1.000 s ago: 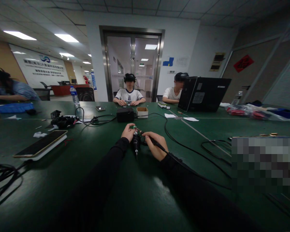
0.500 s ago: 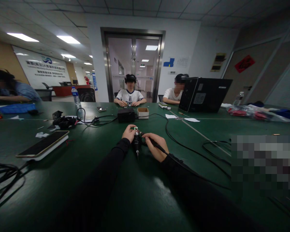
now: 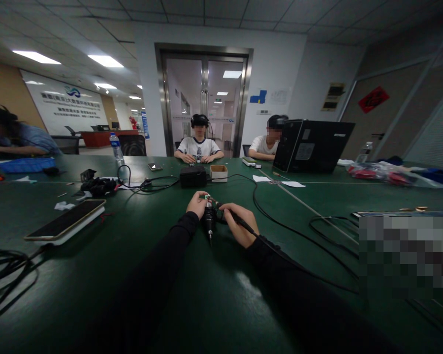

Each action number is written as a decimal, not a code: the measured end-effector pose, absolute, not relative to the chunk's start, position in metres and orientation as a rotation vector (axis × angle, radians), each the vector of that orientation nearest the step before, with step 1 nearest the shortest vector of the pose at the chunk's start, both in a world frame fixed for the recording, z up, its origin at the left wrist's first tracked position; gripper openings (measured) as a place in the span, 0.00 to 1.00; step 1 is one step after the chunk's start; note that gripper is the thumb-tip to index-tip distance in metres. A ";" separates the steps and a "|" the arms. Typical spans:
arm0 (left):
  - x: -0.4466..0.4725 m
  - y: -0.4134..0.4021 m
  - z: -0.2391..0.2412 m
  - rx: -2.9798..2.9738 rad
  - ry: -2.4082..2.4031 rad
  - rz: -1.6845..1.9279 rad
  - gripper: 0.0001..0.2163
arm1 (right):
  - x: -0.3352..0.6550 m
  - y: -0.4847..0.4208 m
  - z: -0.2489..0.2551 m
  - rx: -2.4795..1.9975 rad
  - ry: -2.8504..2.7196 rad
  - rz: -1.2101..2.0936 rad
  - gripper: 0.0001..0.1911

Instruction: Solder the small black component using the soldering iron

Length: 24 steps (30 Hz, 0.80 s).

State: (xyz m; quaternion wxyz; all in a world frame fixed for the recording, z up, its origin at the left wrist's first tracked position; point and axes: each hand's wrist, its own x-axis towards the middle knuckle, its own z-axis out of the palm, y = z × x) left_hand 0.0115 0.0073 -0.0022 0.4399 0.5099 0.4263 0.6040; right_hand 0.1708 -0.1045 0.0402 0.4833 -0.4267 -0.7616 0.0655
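Note:
My left hand [image 3: 197,204] is closed at the fingertips on a small green circuit board [image 3: 207,197]. In my right hand [image 3: 240,222] is a black soldering iron [image 3: 243,224], held like a pen, its cable trailing back along my right sleeve. The iron's front end points at the board; whether it touches is too small to tell. Right below the board, between my hands, lies a black cylindrical tool [image 3: 208,216] with a pointed metal end facing me. My fingers partly hide its far end.
Beyond my hands are a black box [image 3: 192,176] and a small open carton [image 3: 219,173]. Left lies a phone-like slab [image 3: 68,220], with coiled cables [image 3: 7,275] nearer. A black computer case [image 3: 313,146] stands far right. Black cable [image 3: 280,223] crosses the green table [image 3: 192,290]. Several people sit around it.
My hands stay almost in place, with the board and soldering iron still held. The view has shifted very slightly.

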 end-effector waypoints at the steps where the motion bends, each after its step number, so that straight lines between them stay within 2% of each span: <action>1: 0.012 0.008 -0.003 1.255 1.047 1.503 0.10 | 0.171 -0.104 0.040 -1.037 -1.856 0.162 0.12; 24: 0.011 0.011 -0.006 1.265 1.056 1.514 0.11 | 0.170 -0.107 0.044 -1.057 -1.842 0.133 0.11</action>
